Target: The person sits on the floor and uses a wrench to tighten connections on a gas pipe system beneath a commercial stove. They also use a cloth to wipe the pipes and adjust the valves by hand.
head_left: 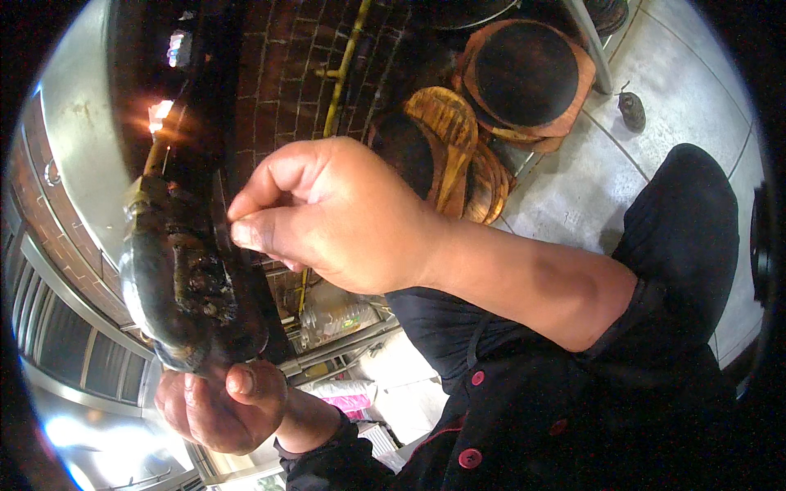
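My right hand (327, 213) reaches in from the right with the thumb and index finger pinched. Whatever lies between those fingertips, if anything, is too small to make out. Lower left, my left hand (225, 405) has its fingers and thumb curled at the near end of a long, dark, shiny sooty metal object (147, 270). I cannot make out this object's exact kind. Just beyond its far end a small bright flame (160, 116) burns. The right fingertips are beside the object, seemingly apart from it.
A yellow pipe (348, 65) runs along a dark brick wall (282, 74). Round wooden boards (446, 123) and a dark round plate on a wooden base (528, 74) stand by the tiled floor (565, 188). A clear plastic container (340, 315) sits below my right wrist.
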### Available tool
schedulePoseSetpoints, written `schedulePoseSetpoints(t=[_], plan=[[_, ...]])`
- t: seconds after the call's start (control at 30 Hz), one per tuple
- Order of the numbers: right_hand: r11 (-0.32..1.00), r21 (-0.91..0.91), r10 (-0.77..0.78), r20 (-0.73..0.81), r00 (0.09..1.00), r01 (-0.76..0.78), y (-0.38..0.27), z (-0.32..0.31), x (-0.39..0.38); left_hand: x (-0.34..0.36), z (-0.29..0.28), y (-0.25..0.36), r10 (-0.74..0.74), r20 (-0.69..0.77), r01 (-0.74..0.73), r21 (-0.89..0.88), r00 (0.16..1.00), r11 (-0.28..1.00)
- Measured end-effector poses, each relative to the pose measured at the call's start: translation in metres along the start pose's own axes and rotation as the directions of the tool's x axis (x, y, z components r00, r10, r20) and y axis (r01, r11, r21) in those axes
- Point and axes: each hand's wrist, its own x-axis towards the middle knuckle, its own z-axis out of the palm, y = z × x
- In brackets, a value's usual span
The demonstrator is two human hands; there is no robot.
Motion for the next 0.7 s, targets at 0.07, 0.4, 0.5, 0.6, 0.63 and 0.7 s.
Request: schedulePoseSetpoints(t=[0.07,0.4,0.5,0.6,0.63,0.7], plan=[[1.000,-0.024,0.010,0.007,1.000,-0.009,-0.001,0.000,0.000,0.001,-0.001,0.001,-0.013,0.007,0.013,-0.014,1.000,1.000],[0.992,-0.122,-0.036,0.076,0.996,0.045,-0.007,0.000,-0.002,0.004,-0.005,0.003,0.037,0.063,-0.043,0.092,0.997,0.995],[0.999,-0.023,0.047,0.082,0.996,-0.046,-0.008,0.000,-0.002,0.007,-0.002,0.005,0.047,0.069,-0.053,0.087,0.997,0.995],[0.994,0.048,0.096,0.060,0.994,-0.099,-0.004,0.003,-0.003,0.006,-0.005,0.003,0.055,0.084,-0.061,0.067,0.995,0.996],[0.991,0.068,0.116,0.051,0.992,-0.119,-0.003,0.005,-0.004,0.005,-0.005,0.004,0.039,0.077,-0.044,0.068,0.996,0.997],[0.964,0.189,0.181,0.045,0.982,-0.186,0.000,0.005,-0.006,0.000,-0.001,0.004,0.032,0.050,-0.035,0.069,0.998,0.997]])
